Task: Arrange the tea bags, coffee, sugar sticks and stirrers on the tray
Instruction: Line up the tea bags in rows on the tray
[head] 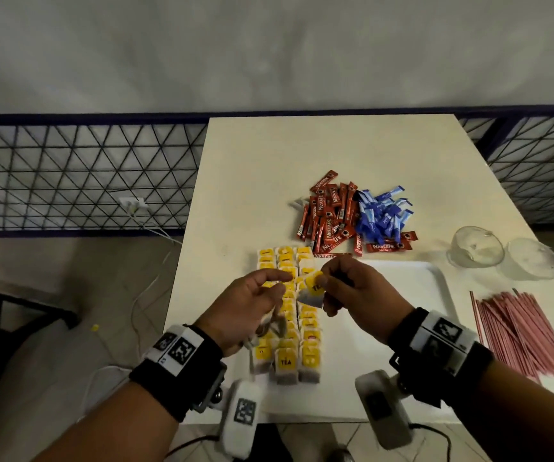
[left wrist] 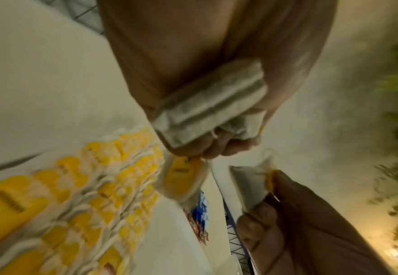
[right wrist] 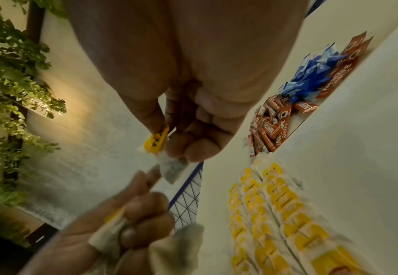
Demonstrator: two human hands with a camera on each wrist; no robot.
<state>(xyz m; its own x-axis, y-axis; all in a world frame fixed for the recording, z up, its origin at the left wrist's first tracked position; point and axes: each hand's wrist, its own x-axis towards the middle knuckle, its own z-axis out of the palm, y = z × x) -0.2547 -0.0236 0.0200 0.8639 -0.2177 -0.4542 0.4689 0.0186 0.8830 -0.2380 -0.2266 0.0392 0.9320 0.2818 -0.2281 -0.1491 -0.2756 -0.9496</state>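
Three rows of yellow-tagged tea bags (head: 287, 315) lie along the left part of the white tray (head: 428, 295). Above them my left hand (head: 252, 308) grips a small bunch of tea bags (left wrist: 207, 106) in its curled fingers. My right hand (head: 345, 288) pinches a single tea bag (head: 312, 290) by its yellow tag, close to the left fingertips. Red coffee sticks (head: 332, 215) and blue sugar sticks (head: 382, 213) lie heaped on the table beyond the tray. Pink stirrers (head: 522, 331) lie to the tray's right.
Two clear glass cups (head: 475, 248) stand at the right beyond the stirrers. The white table (head: 302, 148) has a bare far half. A blue wire fence (head: 85, 175) runs behind it, and cables lie on the floor at the left.
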